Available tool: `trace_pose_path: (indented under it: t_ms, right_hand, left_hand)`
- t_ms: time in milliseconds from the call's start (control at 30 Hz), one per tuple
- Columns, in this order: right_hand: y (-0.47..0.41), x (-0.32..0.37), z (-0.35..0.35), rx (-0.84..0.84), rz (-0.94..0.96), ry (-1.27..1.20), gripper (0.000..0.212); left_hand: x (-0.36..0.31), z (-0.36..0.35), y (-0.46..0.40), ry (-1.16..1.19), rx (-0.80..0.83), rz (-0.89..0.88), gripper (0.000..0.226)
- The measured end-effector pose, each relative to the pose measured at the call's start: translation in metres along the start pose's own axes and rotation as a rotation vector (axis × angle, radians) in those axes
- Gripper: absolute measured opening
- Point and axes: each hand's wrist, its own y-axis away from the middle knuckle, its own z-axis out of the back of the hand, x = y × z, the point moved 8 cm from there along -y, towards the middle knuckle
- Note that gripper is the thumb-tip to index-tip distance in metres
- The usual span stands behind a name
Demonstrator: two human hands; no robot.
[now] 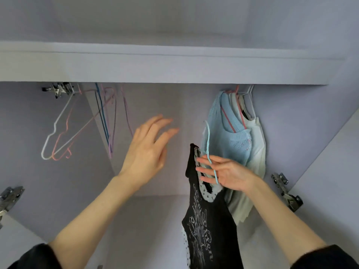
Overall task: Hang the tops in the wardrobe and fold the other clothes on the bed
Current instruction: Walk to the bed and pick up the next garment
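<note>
**Black printed top held up inside the wardrobe**

The black top [206,216], with a silvery print and a grey starred neckline, hangs on a thin light-blue hanger [208,144] that the right hand [223,174] holds at the neck. The left hand [147,150] is spread wide, holding nothing. Two pale tops [242,144] hang near the wardrobe's [174,68] right wall; several bare wire hangers [64,131] hang at its left.

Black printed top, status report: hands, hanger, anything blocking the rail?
Right hand holds light blue wire hanger carrying black printed top, not yet hooked. Left hand open, empty. Nothing blocking; light blue knitted top hangs alongside.
</note>
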Motion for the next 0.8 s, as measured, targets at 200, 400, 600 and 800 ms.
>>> trace_pose_path:
  t_ms: [200, 400, 600, 800]
  right_hand:
    - [-0.016, 0.053, -0.002, -0.062, 0.215, 0.037, 0.021]
    - [-0.029, 0.097, 0.014, -0.280, 0.368, 0.142, 0.034]
    - [-0.032, 0.140, 0.028, -0.320, 0.500, 0.139, 0.033]
    - [-0.043, 0.173, 0.034, -0.353, 0.507, 0.128, 0.036]
  left_hand:
    - [-0.002, 0.003, -0.058, -0.416, -0.077, -0.080, 0.091]
    - [0.014, -0.007, -0.069, -0.572, -0.088, -0.076, 0.103]
    - [0.017, -0.011, -0.070, -0.570, -0.106, -0.090, 0.101]
    - [0.016, -0.013, -0.071, -0.581, -0.128, -0.091, 0.101]
